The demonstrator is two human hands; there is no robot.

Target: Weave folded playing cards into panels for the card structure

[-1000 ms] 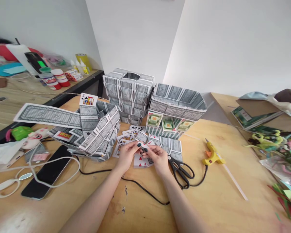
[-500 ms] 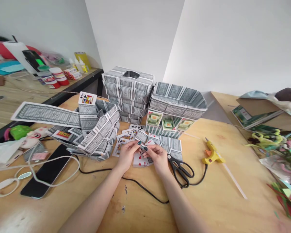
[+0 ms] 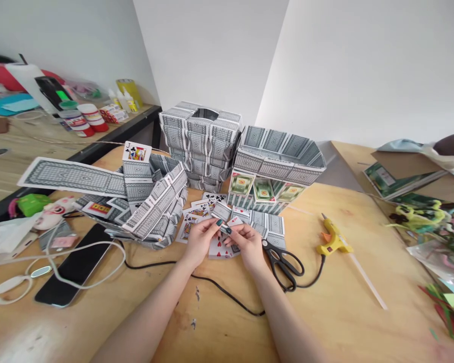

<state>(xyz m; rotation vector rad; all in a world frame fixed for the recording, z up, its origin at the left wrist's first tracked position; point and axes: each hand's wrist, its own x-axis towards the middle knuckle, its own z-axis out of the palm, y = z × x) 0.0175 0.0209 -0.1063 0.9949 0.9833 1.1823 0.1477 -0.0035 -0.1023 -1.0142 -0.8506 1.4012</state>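
Note:
My left hand point(image 3: 201, 241) and my right hand point(image 3: 248, 243) meet at the middle of the table, fingers pinched on a small folded playing card point(image 3: 224, 229) between them. Loose playing cards point(image 3: 191, 222) lie face up beyond and beside my left hand, and a heart card point(image 3: 220, 249) lies under my fingers. Grey-backed cards point(image 3: 275, 227) lie joined just behind my right hand. Black scissors point(image 3: 283, 264) rest to the right of that hand. Behind stand a tall card box point(image 3: 202, 143) with a top opening and an open-topped card box point(image 3: 280, 161).
A card structure point(image 3: 155, 206) and a black phone point(image 3: 75, 267) with white cable are at left. A yellow glue gun point(image 3: 335, 243) lies right; its black cord point(image 3: 230, 298) crosses before my hands. A cardboard box point(image 3: 408, 169) and craft scraps sit far right.
The view has shifted very slightly. My hands stay in nearly the same place, still pinching the small card.

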